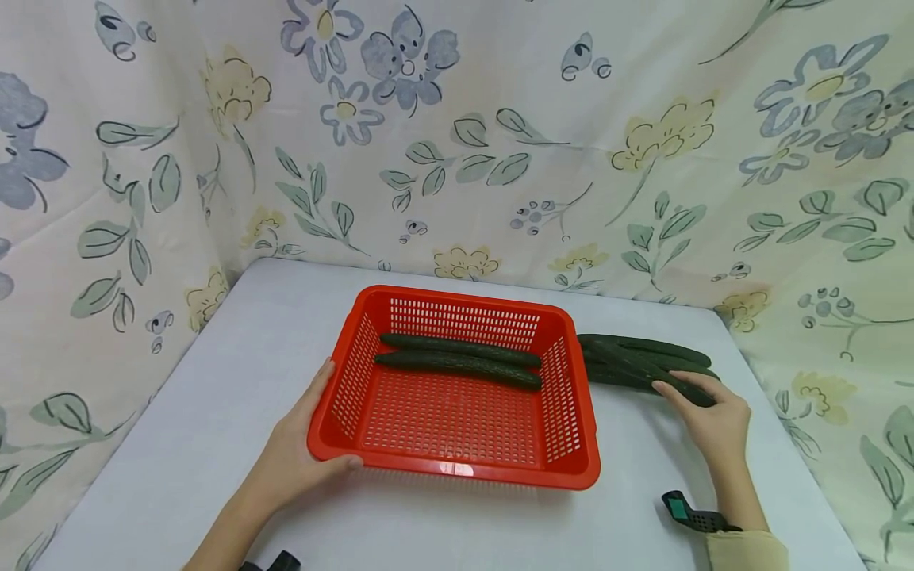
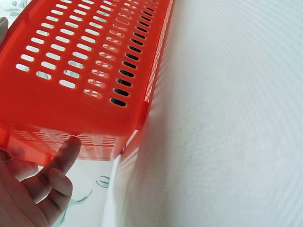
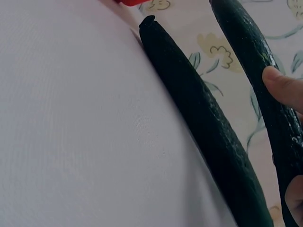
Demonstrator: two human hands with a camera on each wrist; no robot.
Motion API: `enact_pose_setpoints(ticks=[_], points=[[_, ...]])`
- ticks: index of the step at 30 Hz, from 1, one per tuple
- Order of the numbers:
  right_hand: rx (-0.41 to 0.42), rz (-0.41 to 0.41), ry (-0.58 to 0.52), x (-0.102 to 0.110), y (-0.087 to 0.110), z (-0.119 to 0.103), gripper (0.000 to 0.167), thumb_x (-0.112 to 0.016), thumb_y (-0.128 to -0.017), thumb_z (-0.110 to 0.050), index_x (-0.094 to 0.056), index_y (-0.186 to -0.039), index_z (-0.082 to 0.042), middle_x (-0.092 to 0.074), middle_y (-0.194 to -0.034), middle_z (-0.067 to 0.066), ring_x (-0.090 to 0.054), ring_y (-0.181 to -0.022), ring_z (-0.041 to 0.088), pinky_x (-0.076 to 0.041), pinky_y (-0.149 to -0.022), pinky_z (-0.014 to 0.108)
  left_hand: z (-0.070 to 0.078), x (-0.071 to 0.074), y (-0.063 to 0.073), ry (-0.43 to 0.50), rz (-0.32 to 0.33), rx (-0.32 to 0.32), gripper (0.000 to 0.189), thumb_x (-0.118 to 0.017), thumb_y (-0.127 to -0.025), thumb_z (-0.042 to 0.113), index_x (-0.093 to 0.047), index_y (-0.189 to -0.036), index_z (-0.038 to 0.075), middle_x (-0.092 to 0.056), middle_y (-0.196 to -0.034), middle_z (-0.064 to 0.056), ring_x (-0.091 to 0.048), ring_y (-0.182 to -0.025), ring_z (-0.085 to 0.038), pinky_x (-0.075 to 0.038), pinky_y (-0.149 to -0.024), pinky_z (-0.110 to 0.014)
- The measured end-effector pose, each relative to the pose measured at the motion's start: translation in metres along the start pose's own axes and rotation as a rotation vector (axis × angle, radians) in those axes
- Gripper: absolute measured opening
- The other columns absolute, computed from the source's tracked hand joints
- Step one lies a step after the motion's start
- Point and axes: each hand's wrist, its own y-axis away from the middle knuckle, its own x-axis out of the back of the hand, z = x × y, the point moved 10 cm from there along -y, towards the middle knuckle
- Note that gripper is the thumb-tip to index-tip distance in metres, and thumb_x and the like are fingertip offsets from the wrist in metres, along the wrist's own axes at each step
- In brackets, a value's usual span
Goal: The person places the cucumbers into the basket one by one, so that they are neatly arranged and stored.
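In the head view a red perforated plastic basket [image 1: 457, 469] stands on the white table. Two dark green cucumbers [image 1: 460, 366] lie side by side across its bottom. My left hand [image 1: 289, 456] grips the basket's near left corner, thumb along the front rim; the left wrist view has its fingers by the basket's wall [image 2: 61, 106]. To the right of the basket, my right hand [image 1: 720, 414] pinches a cucumber [image 1: 639, 366] between thumb and fingers, tilted above several others. Beneath it in the right wrist view, another cucumber [image 3: 199, 111] lies on the table.
Several cucumbers [image 1: 674, 349] are piled against the basket's right side. A white cloth-like surface [image 1: 193, 420] covers the table. Flower-patterned curtain [image 1: 457, 151] hangs behind and along both sides. A black band [image 1: 696, 517] is strapped round the right wrist.
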Motion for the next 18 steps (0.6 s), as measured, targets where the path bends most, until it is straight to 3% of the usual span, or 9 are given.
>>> enact_pose_setpoints(ticks=[3,7,13,18], points=[[0.004,-0.017,0.015,-0.004,-0.001,-0.003,0.041,-0.094,-0.083,-0.029,-0.082,-0.117,-0.009,-0.077,-0.122,0.002,-0.061,-0.127,0.005,-0.040,-0.121,0.046,0.001,0.001,0.000,-0.001,0.000,0.000,0.128,-0.097,-0.072,0.037,-0.017,-0.172,0.027,-0.035,-0.171,-0.012,-0.058,-0.134,-0.035,-0.060,-0.085,-0.027],[0.001,-0.049,0.033,-0.009,-0.002,-0.009,0.047,-0.092,-0.085,-0.033,-0.080,-0.121,-0.006,-0.073,-0.130,0.018,-0.059,-0.135,0.037,-0.037,-0.120,0.058,0.001,-0.001,0.000,0.008,-0.006,0.007,0.127,-0.096,-0.073,0.037,-0.017,-0.172,0.027,-0.034,-0.171,-0.012,-0.057,-0.135,-0.036,-0.062,-0.085,-0.033],[0.009,-0.040,0.033,-0.009,-0.004,-0.018,0.046,-0.092,-0.085,-0.033,-0.080,-0.121,-0.006,-0.073,-0.130,0.019,-0.060,-0.133,0.038,-0.040,-0.116,0.061,0.000,-0.001,0.000,0.015,-0.010,0.016,0.127,-0.096,-0.073,0.038,-0.016,-0.172,0.028,-0.035,-0.171,-0.012,-0.057,-0.134,-0.036,-0.062,-0.085,-0.032],[-0.005,-0.014,0.050,-0.006,-0.005,-0.022,0.043,-0.093,-0.084,-0.034,-0.082,-0.118,-0.010,-0.076,-0.126,0.012,-0.062,-0.124,0.015,-0.045,-0.112,0.049,0.000,0.000,0.000,0.012,-0.010,0.010,0.128,-0.096,-0.073,0.037,-0.016,-0.172,0.028,-0.034,-0.171,-0.012,-0.056,-0.135,-0.035,-0.059,-0.085,-0.026]])
